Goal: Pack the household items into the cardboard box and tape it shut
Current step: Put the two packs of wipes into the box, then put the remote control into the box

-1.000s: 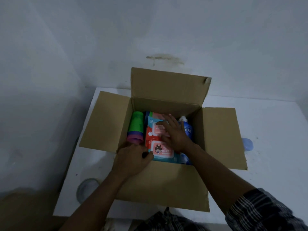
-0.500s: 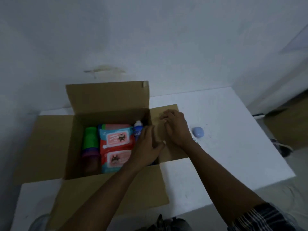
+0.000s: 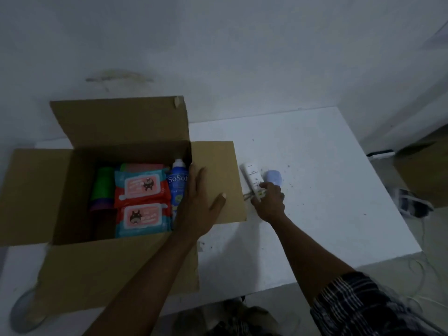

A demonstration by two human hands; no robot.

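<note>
We see 1 box holding 2 wipe packs, left hand flat and splayed on its right flap, right hand closing on 1 white tube.

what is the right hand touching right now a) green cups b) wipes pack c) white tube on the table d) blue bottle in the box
c: the right hand rests its fingers on the white tube lying on the table, outside the cardboard box.

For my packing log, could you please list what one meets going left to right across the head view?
Green cup → wipes packs → blue bottle → left hand → white tube → right hand.
</note>
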